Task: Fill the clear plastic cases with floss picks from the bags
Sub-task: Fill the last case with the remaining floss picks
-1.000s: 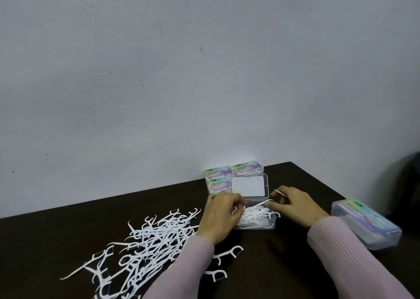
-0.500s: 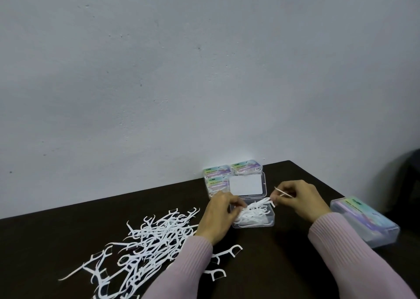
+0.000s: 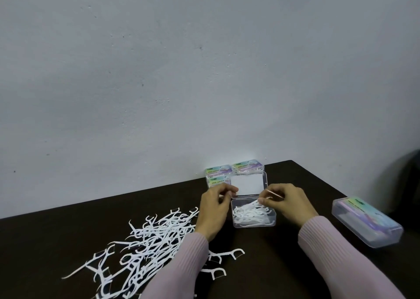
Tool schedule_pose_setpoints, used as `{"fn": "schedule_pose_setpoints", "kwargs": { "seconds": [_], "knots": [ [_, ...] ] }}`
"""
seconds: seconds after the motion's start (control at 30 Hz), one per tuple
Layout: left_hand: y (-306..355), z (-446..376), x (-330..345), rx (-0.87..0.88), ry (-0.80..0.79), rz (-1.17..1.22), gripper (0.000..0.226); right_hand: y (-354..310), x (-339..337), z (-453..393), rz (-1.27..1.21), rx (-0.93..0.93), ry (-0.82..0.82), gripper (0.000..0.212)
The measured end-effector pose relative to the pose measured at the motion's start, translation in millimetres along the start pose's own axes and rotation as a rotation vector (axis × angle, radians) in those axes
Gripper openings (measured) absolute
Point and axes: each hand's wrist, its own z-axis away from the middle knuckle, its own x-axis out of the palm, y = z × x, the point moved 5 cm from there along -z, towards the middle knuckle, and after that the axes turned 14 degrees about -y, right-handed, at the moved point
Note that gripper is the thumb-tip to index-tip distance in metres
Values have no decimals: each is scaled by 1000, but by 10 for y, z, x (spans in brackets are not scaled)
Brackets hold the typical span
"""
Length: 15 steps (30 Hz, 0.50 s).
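Observation:
An open clear case [image 3: 254, 223] sits on the dark table, partly filled with white floss picks [image 3: 250, 212]. Its lid [image 3: 248, 183], with a white label, is folded back behind it. My left hand [image 3: 214, 210] is at the case's left side, its fingertips pinched at the lid's near-left corner. My right hand [image 3: 289, 202] hovers over the case's right rim, pinching a thin pick [image 3: 274, 193] that points left, while a lower finger touches the picks inside. A big loose pile of floss picks [image 3: 147, 242] lies to the left.
Three closed, labelled cases [image 3: 247, 165] stand against the wall behind the open one. Another closed case [image 3: 366, 221] lies at the right near the table's edge. Two stray picks [image 3: 225, 253] lie under my left forearm. A dark shape is at the far right.
My left hand has risen from the picks in the case to the lid's corner. My right hand has lifted slightly with the thin pick. The view has shifted a little.

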Motion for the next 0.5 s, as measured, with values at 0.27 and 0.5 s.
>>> {"fn": "schedule_pose_setpoints", "kwargs": {
  "seconds": [0.27, 0.5],
  "knots": [
    [-41, 18, 145, 31, -189, -210, 18, 128, -56, -32, 125, 100, 125, 12],
    [-19, 39, 146, 60, -200, -287, 15, 122, -51, -20, 40, 84, 164, 11]
  ]
}}
